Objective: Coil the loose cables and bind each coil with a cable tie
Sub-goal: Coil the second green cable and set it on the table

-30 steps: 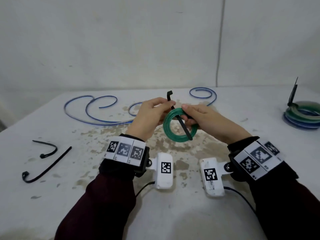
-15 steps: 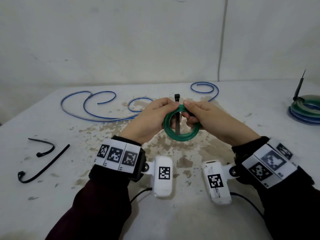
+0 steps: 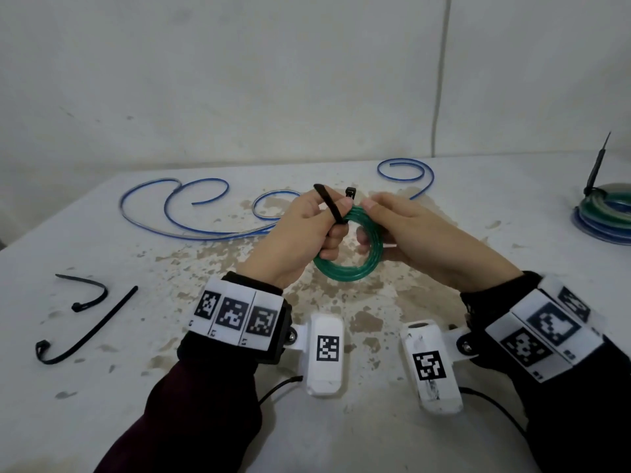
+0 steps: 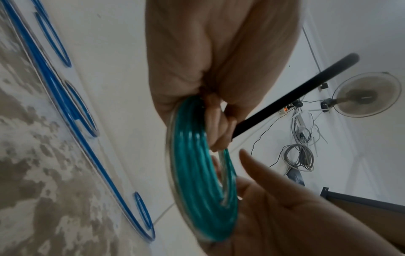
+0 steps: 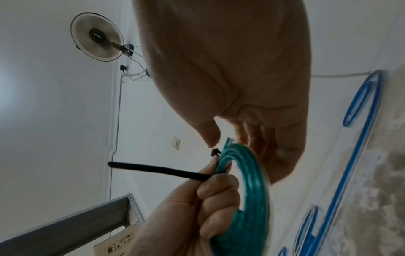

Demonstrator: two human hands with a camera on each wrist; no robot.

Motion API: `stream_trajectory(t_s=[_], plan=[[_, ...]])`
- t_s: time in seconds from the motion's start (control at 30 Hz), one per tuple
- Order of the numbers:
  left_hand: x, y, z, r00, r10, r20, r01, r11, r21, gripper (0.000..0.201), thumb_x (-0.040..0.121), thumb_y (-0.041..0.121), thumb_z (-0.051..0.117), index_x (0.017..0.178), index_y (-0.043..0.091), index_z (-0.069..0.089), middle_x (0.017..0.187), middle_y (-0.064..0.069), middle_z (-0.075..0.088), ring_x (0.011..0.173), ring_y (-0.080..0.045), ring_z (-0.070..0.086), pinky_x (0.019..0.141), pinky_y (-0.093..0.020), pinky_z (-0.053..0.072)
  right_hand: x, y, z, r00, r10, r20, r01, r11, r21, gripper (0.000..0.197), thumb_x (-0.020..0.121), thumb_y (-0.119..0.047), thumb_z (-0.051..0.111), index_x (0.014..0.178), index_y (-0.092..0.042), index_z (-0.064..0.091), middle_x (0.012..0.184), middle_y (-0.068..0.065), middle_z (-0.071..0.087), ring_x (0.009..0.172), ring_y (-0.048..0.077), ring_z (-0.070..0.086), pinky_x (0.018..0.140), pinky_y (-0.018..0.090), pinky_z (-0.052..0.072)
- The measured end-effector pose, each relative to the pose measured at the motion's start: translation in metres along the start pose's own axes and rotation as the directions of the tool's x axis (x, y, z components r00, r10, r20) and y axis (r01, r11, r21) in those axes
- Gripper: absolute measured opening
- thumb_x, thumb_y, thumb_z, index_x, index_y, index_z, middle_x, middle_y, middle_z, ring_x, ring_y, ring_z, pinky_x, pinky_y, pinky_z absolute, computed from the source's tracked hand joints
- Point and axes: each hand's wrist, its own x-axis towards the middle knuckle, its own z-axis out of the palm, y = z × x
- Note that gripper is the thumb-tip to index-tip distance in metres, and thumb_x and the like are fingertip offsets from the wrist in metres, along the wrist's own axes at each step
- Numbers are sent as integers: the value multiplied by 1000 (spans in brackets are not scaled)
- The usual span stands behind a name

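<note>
**Tie wrapped, not yet threaded**

Above the table (image 3: pixel 102 421), the left hand (image 3: pixel 300 233) clamps the springy, light green cable coil (image 3: pixel 351 268) and stiff black cable tie (image 3: pixel 329 204). The right hand (image 3: pixel 420 240) pinches the coil's top; best held beside the tie's head.

Above the middle of the stained white table (image 3: pixel 102 421), the left hand (image 3: pixel 297 233) curls round the left side of a green cable coil (image 3: pixel 351 268) and pinches a black cable tie (image 3: pixel 333 208) whose tail slants up and left, its head (image 3: pixel 350 192) poking above the coil's top. The right hand (image 3: pixel 420 240) grips the coil's right side. A loose blue cable (image 3: pixel 177 220) sprawls along the far edge, two spare black ties (image 3: pixel 85 322) lie near the left edge, and a stack of bound coils (image 3: pixel 604 216) sits at the right edge.
</note>
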Motion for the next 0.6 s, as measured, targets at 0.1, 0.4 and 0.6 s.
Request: stream_trajectory(t_s=[0.1,0.4,0.6], plan=[[1,-2,-3,998,2,-66,-1,1000,12,17,99,14,45,82,11,45,47,7,37,42,-8,26,39,-18,26,-3,-8,-6,962,-228,-148,214,971,-108,30,86,-27,66,115,-21,58,95,-1,57,83,11,56,82,26,48],[-1,-1,-1,993,57,-106,-49,996,81,15,98,8,46,83,10,47,52,1,44,46,-12,29,40,-20,27,-13,-19,5,932,-360,28,361,930,-74,12,92,-18,58,84,-12,65,70,-7,62,67,8,53,67,20,44],[-2,0,3,993,68,-97,-63,996,61,14,100,12,45,86,9,45,55,-5,52,38,-10,31,39,-20,26,-9,-16,7,957,-288,-42,289,957,5,23,100,-15,42,81,-11,55,71,2,61,61,8,52,62,20,48]])
